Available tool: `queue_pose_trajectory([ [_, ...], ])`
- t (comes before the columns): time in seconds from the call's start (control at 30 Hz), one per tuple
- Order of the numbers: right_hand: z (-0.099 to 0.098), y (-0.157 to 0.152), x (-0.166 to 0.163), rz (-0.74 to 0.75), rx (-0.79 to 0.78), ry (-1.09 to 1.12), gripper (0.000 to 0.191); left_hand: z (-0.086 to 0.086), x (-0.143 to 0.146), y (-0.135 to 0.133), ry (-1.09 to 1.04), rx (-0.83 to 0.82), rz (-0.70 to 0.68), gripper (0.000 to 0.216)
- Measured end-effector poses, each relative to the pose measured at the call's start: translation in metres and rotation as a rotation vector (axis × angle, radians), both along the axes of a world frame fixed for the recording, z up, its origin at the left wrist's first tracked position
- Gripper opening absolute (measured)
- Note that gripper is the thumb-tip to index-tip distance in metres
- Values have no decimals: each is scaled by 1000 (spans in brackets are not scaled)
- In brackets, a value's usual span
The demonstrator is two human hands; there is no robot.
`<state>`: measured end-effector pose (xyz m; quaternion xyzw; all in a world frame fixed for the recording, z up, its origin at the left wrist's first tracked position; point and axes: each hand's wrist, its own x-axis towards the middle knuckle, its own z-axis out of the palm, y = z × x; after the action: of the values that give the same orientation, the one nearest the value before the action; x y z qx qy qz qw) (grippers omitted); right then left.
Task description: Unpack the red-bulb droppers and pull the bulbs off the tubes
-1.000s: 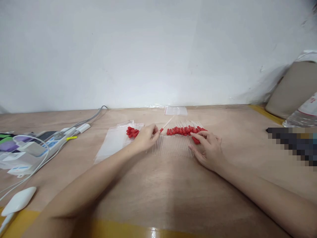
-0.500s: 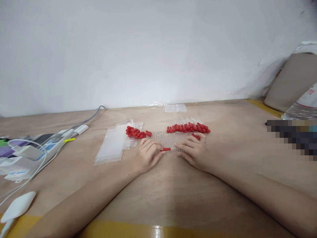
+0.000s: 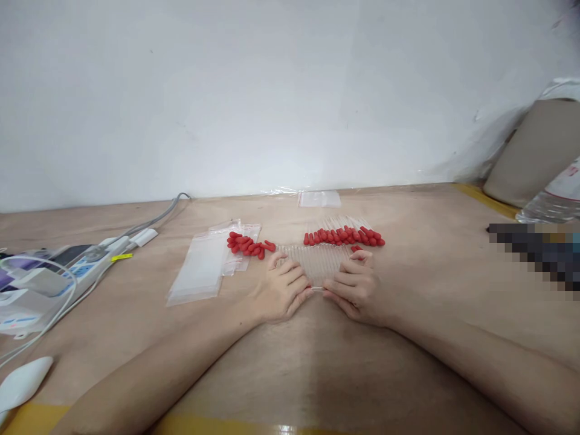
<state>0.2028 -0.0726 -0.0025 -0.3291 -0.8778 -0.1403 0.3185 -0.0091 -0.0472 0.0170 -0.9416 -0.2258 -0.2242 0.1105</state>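
Observation:
Both my hands are closed at opposite ends of one thin clear glass tube [image 3: 318, 289], held level just above the wood. My left hand [image 3: 287, 290] pinches its left end; the fingers hide any red bulb there. With thumb and forefinger, my right hand [image 3: 356, 284] grips the other end, and a red rubber bulb [image 3: 356, 248] shows at its curled outer fingers. Behind the hands lies a row of bare glass tubes [image 3: 317, 263]. Farther back are several glass droppers with red bulbs [image 3: 344, 235] on them. Loose red bulbs [image 3: 249, 244] lie in a pile to the left.
Clear plastic bags [image 3: 197, 266] lie left of the hands, partly under the bulb pile. Another bag [image 3: 319, 199] is near the wall. A power strip [image 3: 86, 266] with cables and a white plug-like piece [image 3: 27, 380] occupy the left. A bottle [image 3: 555, 196] and grey bin [image 3: 530, 151] stand right.
Both hands have come closer together and nearer to me. The red bulb that stuck out of my left fingers is now hidden, and a short length of glass tube shows between the fingertips.

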Motion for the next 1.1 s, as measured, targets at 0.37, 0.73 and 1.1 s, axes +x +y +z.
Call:
queue_pose_trajectory([
  [0.37,8,-15,14,-4,388,-111,22,2,-1,-9,16,18,-58,25],
  [0.73,3,11,52,-485,176,174,20,42,-62,48,-418,-180,529,29],
  [1.1,-5,14,43,-462,61,167,17,46,-92,97,-293,-359,864,31],
])
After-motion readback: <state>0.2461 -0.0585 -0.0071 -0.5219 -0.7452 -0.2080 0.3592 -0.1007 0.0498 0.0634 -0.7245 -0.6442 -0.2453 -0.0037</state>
